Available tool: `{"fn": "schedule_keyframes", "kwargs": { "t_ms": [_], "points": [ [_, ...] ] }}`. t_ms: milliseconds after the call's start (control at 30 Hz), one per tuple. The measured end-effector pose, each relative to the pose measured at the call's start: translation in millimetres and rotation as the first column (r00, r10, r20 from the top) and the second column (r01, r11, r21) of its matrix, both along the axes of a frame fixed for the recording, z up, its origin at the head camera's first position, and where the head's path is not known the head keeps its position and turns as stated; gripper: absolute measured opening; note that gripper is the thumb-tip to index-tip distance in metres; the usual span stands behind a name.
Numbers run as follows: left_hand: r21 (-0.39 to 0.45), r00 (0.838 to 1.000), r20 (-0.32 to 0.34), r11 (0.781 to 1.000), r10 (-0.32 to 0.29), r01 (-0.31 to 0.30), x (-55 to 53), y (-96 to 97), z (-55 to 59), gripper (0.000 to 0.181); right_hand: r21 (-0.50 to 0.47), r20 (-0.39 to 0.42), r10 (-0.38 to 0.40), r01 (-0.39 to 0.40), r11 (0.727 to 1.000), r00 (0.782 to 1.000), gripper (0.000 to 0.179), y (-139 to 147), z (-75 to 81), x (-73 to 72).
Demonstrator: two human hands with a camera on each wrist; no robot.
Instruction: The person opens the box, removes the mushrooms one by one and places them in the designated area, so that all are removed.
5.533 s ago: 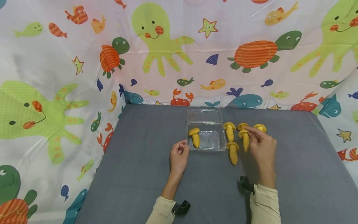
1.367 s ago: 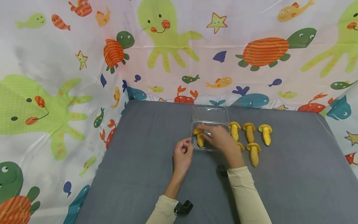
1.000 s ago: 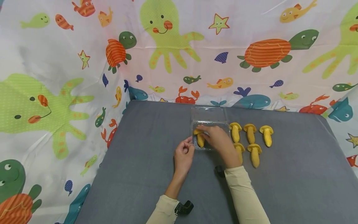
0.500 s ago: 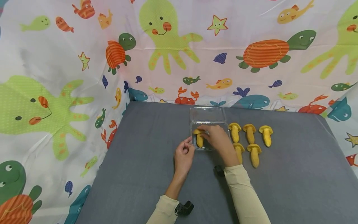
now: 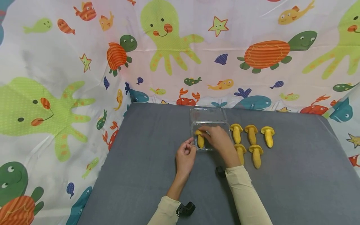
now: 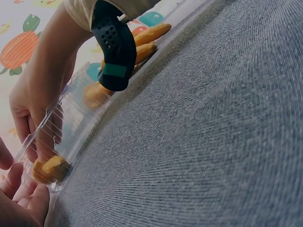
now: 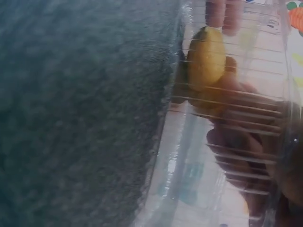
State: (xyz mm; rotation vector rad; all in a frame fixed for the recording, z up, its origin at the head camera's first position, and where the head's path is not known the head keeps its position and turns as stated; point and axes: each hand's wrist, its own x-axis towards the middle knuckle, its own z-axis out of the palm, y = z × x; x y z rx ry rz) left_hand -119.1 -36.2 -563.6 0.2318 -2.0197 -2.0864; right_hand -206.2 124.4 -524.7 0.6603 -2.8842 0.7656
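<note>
A clear plastic container (image 5: 211, 148) lies with its hinged lid (image 5: 208, 115) folded back, away from the person. My left hand (image 5: 185, 157) pinches its left edge near the front corner. Inside, toward the left wall, is a yellow mushroom (image 5: 201, 142), cap away from the person. My right hand (image 5: 220, 142) reaches over the container's right side and pinches this mushroom near the cap. Through the ribbed wall in the right wrist view, the mushroom's stem (image 7: 208, 59) and the fingers beside it show. The left wrist view has the mushroom (image 6: 49, 169) close to the left fingers.
Several more yellow mushrooms lie right of the container in two rows, the back row ending at a far-right mushroom (image 5: 268, 136) and the front row at another mushroom (image 5: 256, 156). A grey cloth (image 5: 135, 162) covers the table. A sea-animal curtain (image 5: 174, 43) rises behind and to the left.
Since the oldest frame my right hand has let go of a mushroom, now in the front row, and moved left to the one in the container. Over the last second both hands stay nearly still.
</note>
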Motion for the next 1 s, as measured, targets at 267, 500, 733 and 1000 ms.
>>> {"fn": "schedule_keyframes", "kwargs": {
  "t_ms": [267,500,733,1000],
  "points": [
    [-0.004,1.000,0.006,1.000,-0.007,0.007,-1.3,-0.6,-0.1,0.014,-0.021,-0.043,0.043,-0.044,0.999,0.998,0.026,1.3,-4.0,1.6],
    [-0.013,1.000,0.018,1.000,-0.007,0.007,-0.7,-1.4,-0.7,0.015,-0.045,-0.020,0.036,-0.037,0.998,0.999,0.026,0.1,-4.8,1.3],
    [-0.013,1.000,0.018,1.000,-0.010,0.011,-0.7,0.7,0.7,0.016,-0.102,-0.040,0.022,-0.026,0.994,0.999,0.025,4.0,-6.0,2.8],
    [-0.022,1.000,0.020,1.000,0.010,-0.009,-0.1,1.7,-1.5,0.017,-0.176,-0.111,-0.014,-0.006,0.984,0.994,0.024,11.7,-7.5,5.6]
  ]
}}
